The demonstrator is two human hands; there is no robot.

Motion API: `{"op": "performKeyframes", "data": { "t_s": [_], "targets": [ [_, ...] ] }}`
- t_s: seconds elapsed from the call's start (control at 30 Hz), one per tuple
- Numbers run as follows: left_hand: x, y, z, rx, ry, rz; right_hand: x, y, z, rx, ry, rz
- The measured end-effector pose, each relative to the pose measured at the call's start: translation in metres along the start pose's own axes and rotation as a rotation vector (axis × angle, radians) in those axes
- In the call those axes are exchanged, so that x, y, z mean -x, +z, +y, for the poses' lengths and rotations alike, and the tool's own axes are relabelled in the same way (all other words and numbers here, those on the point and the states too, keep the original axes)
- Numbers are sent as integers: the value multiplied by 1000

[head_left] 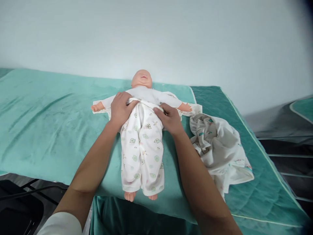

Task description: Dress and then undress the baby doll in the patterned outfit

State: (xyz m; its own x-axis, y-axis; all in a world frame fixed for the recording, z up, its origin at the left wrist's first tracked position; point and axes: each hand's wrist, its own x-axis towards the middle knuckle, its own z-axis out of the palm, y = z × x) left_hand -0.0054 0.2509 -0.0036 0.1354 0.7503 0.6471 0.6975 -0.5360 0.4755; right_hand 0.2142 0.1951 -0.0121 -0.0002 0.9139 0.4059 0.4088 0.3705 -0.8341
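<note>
A baby doll (143, 79) lies on its back with its arms spread and its head toward the wall. White baby pants (142, 147) with a green print cover its legs, and its toes show below the cuffs. My left hand (121, 109) is closed on the waistband at one side of the belly. On the other side, my right hand (170, 118) pinches the same waistband between thumb and fingers. Under the doll's back and arms lies a spread printed baby shirt (197, 108), mostly hidden by the body.
A crumpled white printed cloth (223, 147) lies right of the doll. Light green fabric (61, 130) covers the bed over a darker quilted cover (259, 189). A white wall (156, 39) stands behind. A black chair-like object (19, 205) is at the lower left.
</note>
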Motion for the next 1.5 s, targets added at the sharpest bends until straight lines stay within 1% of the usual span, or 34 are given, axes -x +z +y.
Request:
{"op": "performKeyframes", "data": {
  "t_s": [0.07,0.13,0.27,0.33,0.4,0.47,0.5,0.53,0.6,0.67,0.73,0.83,0.9,0.97,1.03,1.1,1.17,1.3,1.4,1.5],
  "targets": [
    [2,-2,4,48,6,-5,0,1,1,30,0,13],
    [9,-8,9,99,6,-11,1,3,3,42,2,45],
    [43,-22,21,157,1,10,0,8,8,65,-15,120],
    [62,-26,25,188,-43,13,-3,10,11,60,-26,139],
    [75,-27,28,228,-155,-5,-6,12,12,56,-47,149],
    [80,-25,28,256,-274,-32,-6,13,10,68,-74,169],
    [81,-23,28,264,-310,-40,-4,14,8,91,-90,195],
    [80,-21,26,269,-325,-41,-1,14,6,125,-105,235],
    [78,-19,24,273,-312,-21,12,14,-2,207,-126,335],
    [77,-18,21,272,-284,11,31,14,-9,240,-104,378],
    [78,-18,19,266,-269,38,49,13,-13,176,-12,314],
    [79,-17,16,260,-261,58,67,11,-13,26,143,136],
    [78,-15,13,255,-258,61,70,8,-11,-41,164,1],
    [77,-15,11,258,-263,64,69,7,-9,-85,146,-143],
    [79,-17,11,269,-265,56,65,6,-8,-125,154,-223],
    [86,-23,15,278,-252,38,61,7,-6,-139,183,-210],
    [99,-33,22,289,-234,11,58,10,-4,-131,185,-149],
    [128,-50,38,329,-244,-44,55,14,-5,-62,82,-39],
    [135,-49,41,340,-252,-71,54,18,-10,-15,33,50],
    [129,-41,38,301,-252,-58,62,18,-19,25,66,122]
  ]
}}
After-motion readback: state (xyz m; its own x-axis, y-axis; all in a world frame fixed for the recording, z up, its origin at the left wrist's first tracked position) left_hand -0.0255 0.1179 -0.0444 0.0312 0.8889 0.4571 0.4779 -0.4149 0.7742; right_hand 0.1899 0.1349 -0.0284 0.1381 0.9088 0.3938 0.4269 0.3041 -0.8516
